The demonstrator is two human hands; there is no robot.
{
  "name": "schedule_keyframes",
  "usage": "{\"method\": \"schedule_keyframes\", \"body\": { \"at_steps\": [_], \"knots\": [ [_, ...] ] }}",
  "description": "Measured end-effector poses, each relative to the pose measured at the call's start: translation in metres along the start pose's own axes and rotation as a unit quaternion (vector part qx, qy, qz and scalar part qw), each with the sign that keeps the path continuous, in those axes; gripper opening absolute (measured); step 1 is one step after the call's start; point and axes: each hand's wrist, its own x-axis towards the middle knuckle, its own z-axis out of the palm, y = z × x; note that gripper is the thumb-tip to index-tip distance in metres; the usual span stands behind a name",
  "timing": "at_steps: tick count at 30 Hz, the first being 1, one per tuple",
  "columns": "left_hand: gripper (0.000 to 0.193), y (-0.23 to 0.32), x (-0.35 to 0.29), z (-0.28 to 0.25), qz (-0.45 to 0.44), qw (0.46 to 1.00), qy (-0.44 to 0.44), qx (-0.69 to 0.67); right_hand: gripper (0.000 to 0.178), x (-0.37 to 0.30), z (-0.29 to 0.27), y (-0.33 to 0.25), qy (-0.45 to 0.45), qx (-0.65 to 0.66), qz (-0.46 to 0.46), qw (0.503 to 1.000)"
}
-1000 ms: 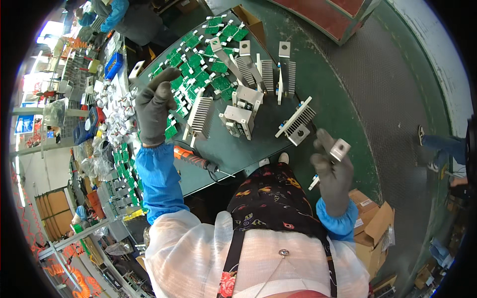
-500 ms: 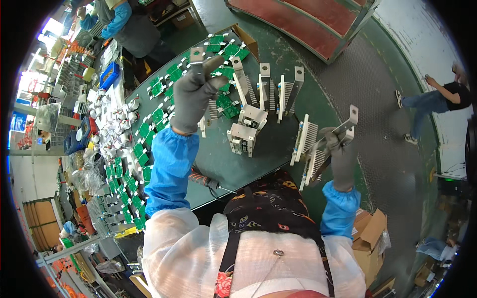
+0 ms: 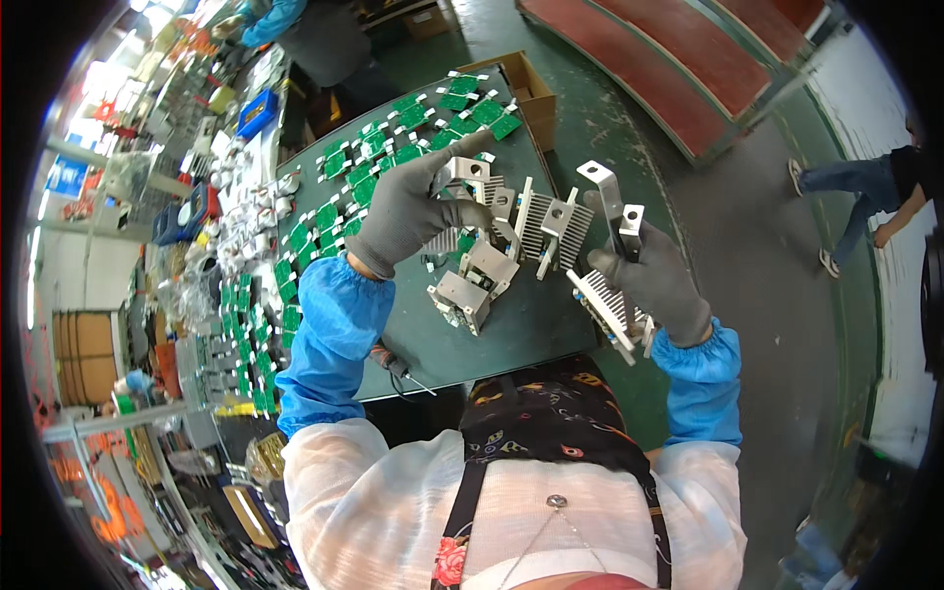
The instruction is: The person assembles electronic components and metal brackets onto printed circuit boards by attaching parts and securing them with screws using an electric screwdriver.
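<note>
In my grey-gloved left hand [image 3: 413,211] is a finned heat sink with a bent metal tab [image 3: 466,170], gripped between thumb and fingers; its lower part is partly hidden. My right hand [image 3: 664,285], also gloved, clasps finned heat sinks [image 3: 608,303] by their upright metal brackets [image 3: 607,192] at the table's right edge. Between the hands, other finned heat sinks [image 3: 556,218] stand close together on the dark green table [image 3: 521,334]. Nearer to me sit two metal-bracketed assemblies [image 3: 462,295], side by side.
Many green circuit boards [image 3: 413,113] cover the table's far and left parts. A screwdriver [image 3: 388,361] lies at the near edge. White round parts [image 3: 221,236] crowd the left bench. An open carton [image 3: 531,88] stands beyond the table. A person [image 3: 875,197] is at the right.
My left hand has brought its heat sink right and nearer, beside the standing ones. My right hand has come in toward the table with its heat sinks. The head view has shifted.
</note>
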Motion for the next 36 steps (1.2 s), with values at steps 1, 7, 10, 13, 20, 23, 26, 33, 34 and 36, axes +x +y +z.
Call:
{"method": "schedule_keyframes", "body": {
  "at_steps": [1, 7, 10, 13, 20, 23, 26, 33, 34, 36],
  "knots": [
    [0.088, 0.004, 0.001, 0.001, 0.003, 0.999, 0.019, 0.042, 0.033, 0.005, -0.007, -0.001, -0.003, -0.044, -0.005, 0.999],
    [0.085, 0.049, 0.004, 0.004, -0.04, 0.965, -0.01, 0.261, 0.016, 0.014, -0.028, -0.002, -0.079, -0.161, -0.181, 0.967],
    [0.065, 0.057, 0.004, 0.003, -0.119, 0.956, -0.051, 0.264, 0.031, 0.025, -0.019, -0.011, -0.136, -0.133, -0.179, 0.965],
    [0.043, 0.046, 0.003, 0.0, -0.106, 0.97, -0.039, 0.214, 0.041, 0.043, -0.013, -0.038, -0.27, -0.245, -0.07, 0.929],
    [0.044, 0.021, 0.02, -0.008, -0.149, 0.976, -0.11, 0.113, 0.025, 0.056, 0.021, 0.007, -0.081, -0.174, -0.166, 0.967],
    [0.051, -0.005, 0.025, -0.013, -0.054, 0.99, -0.11, 0.065, 0.018, 0.058, 0.019, 0.01, 0.042, -0.123, -0.221, 0.967],
    [0.05, 0.019, 0.04, -0.024, -0.055, 0.978, -0.127, 0.158, 0.017, 0.04, 0.006, -0.022, 0.06, -0.097, -0.141, 0.983],
    [0.038, 0.06, 0.075, -0.049, -0.047, 0.984, -0.091, 0.149, 0.018, 0.013, -0.067, -0.025, 0.106, -0.05, -0.147, 0.982],
    [0.037, 0.062, 0.083, -0.052, -0.014, 0.983, -0.072, 0.169, 0.018, 0.011, -0.081, -0.023, 0.105, -0.048, -0.149, 0.982],
    [0.034, 0.073, 0.1, -0.058, -0.026, 0.983, -0.075, 0.167, 0.017, 0.007, -0.118, -0.019, 0.095, -0.122, -0.104, 0.982]
  ]
}}
